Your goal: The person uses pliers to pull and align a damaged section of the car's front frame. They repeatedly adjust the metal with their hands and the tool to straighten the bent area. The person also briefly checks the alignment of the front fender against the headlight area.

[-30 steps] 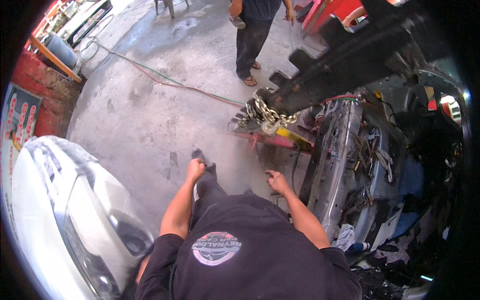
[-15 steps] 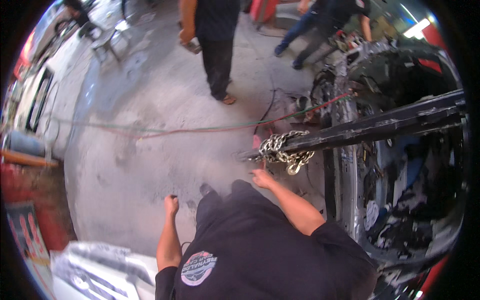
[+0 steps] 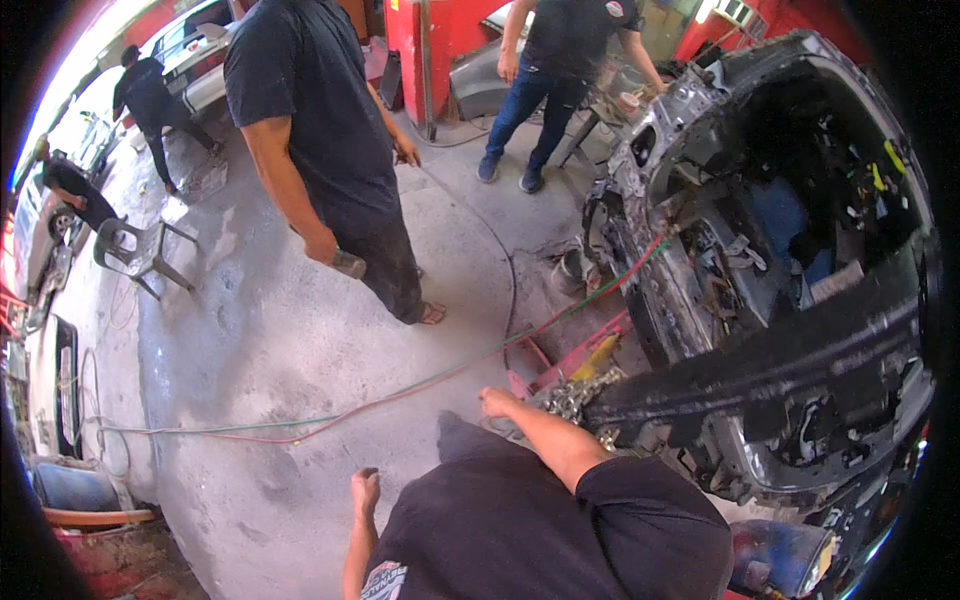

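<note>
My left hand point(image 3: 366, 490) hangs in a loose fist over the concrete floor point(image 3: 290, 490), nothing visible in it. My right hand point(image 3: 496, 402) is held out in front of me with its fingers curled, and I see nothing in it. Just right of that hand, a metal chain point(image 3: 578, 396) is bunched around the end of a long dark beam point(image 3: 740, 385), partly hidden by my forearm. A red metal frame point(image 3: 580, 352) with a yellow part lies beyond the chain. Neither hand visibly touches any of these.
A stripped car body point(image 3: 690, 290) fills the right side. Red and green hoses point(image 3: 380, 402) cross the floor ahead. One person point(image 3: 310, 130) stands ahead holding a block-like object point(image 3: 348, 264); another person point(image 3: 570, 50) stands by the car body. A plastic chair point(image 3: 145, 255) is at left.
My view has tilted up and shifted, so the people, hoses and car body show lower and more fully. My right hand has curled its fingers; my left hand stays in a fist.
</note>
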`<action>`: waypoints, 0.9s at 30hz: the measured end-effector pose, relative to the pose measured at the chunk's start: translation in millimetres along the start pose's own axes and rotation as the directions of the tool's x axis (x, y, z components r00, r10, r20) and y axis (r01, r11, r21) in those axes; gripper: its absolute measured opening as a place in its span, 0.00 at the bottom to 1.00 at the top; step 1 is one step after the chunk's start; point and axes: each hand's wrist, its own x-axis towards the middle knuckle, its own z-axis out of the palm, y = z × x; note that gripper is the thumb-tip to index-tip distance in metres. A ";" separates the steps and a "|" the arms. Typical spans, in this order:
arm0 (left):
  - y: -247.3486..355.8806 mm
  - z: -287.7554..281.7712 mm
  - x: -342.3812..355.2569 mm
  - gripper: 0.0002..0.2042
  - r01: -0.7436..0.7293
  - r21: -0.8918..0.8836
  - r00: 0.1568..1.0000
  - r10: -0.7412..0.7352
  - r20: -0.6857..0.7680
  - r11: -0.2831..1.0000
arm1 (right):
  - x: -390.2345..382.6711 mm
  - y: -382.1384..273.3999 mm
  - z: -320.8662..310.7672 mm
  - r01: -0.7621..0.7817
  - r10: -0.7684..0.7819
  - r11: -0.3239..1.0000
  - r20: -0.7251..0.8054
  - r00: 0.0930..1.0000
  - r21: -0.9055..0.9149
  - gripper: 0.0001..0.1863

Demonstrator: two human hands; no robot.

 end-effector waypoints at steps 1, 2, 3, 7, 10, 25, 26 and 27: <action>7.6 -7.4 11.0 0.17 -0.026 0.034 1.000 0.027 -0.008 0.999 | 16.6 3.2 -8.0 0.015 -0.015 1.000 0.015 1.000 -0.025 0.22; 14.6 -15.3 24.2 0.17 -0.006 0.026 0.999 0.007 -0.033 1.000 | 30.1 7.3 -14.2 0.030 -0.028 0.998 0.043 0.999 -0.055 0.22; 27.4 -24.8 35.1 0.17 0.045 -0.027 0.996 -0.046 -0.071 0.999 | 50.8 3.7 -26.0 0.051 -0.054 0.998 -0.079 0.995 -0.041 0.22; 73.4 -62.4 54.8 0.17 0.009 0.050 0.998 -0.007 -0.059 0.999 | 100.7 -8.2 -47.6 0.120 -0.102 0.991 -0.229 0.968 0.063 0.23; 76.4 -93.1 81.3 0.17 0.044 0.058 0.996 -0.039 -0.077 0.997 | 104.4 -29.3 -45.9 0.220 -0.193 0.974 -0.301 0.934 0.061 0.22; 62.3 -291.8 378.3 0.15 0.063 -0.078 0.985 -0.049 0.165 0.995 | 213.8 -125.4 -37.1 -0.263 0.268 0.963 -0.232 0.935 0.050 0.17; 75.2 -311.7 402.1 0.15 0.072 -0.111 0.985 -0.053 0.165 0.991 | 226.5 -153.9 -51.4 -0.300 0.308 0.950 -0.100 0.946 0.087 0.18; 91.3 -337.1 420.6 0.15 0.078 -0.148 0.987 -0.055 0.154 0.986 | 231.4 -209.8 -85.9 -0.328 0.327 0.937 0.031 0.945 0.118 0.19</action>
